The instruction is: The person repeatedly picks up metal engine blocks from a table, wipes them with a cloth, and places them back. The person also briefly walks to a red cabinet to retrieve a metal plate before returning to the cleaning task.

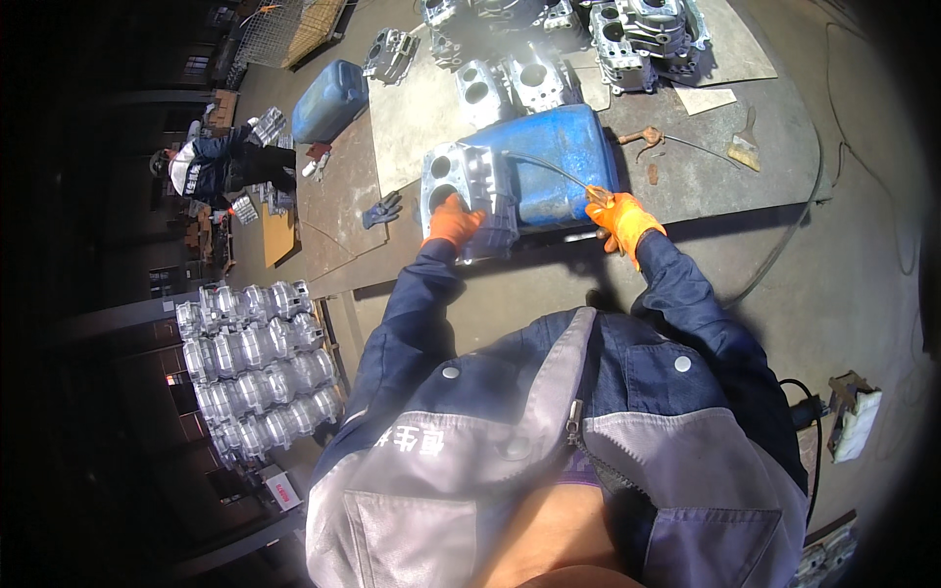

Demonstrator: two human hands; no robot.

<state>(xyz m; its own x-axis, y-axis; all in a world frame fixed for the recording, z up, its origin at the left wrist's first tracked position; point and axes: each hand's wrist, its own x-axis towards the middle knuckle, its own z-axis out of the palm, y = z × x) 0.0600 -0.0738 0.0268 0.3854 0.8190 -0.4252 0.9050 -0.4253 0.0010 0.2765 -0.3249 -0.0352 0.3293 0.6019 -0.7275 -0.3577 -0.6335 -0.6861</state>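
Observation:
A silver cast-metal housing with two round bores (pixel 487 191) leans at the near edge of the workbench, against a blue plastic jerrycan (pixel 561 162) lying on its side. My left hand (pixel 453 224), in an orange glove, grips the housing beside its lower bore. In its own orange glove, my right hand (pixel 624 223) is closed around the handle of an air blow gun (pixel 597 195). From that gun a thin tube (pixel 549 167) runs left across the jerrycan to the housing. Where the tube ends against the metal I cannot make out.
More cast housings (pixel 529 76) stand at the bench's far side, with a stack (pixel 647 44) at far right. A second gun (pixel 642 137), a brush (pixel 745 147) and a dark glove (pixel 382 210) lie on the bench. Housings are piled (pixel 260 363) at left; a person (pixel 221 162) stands beyond.

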